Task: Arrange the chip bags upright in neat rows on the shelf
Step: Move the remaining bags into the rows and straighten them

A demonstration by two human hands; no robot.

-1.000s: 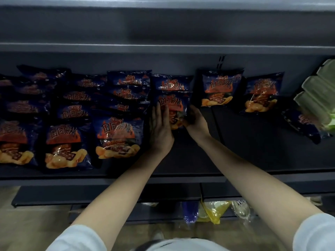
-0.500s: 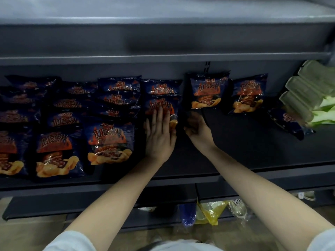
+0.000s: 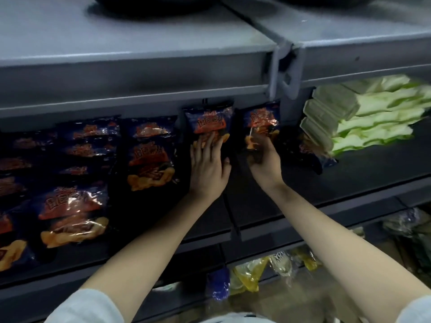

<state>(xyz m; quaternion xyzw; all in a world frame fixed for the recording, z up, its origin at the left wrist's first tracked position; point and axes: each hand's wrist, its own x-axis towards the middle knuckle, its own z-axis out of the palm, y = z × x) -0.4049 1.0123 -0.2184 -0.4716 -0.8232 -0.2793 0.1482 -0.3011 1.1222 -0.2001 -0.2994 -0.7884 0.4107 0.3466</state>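
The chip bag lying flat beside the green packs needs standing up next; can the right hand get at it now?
Probably not yet: the right hand grips an upright chip bag. The flat bag lies close on its right, nothing visibly between, so once freed it likely could.

Dark grey shelf (image 3: 349, 183). Green packs (image 3: 363, 122) stacked at right end. Flat chip bag (image 3: 310, 152) touching green packs, on their left. 2 upright chip bags (image 3: 210, 120) further left, against back. Chip bag rows (image 3: 149, 164) beyond, leftmost.
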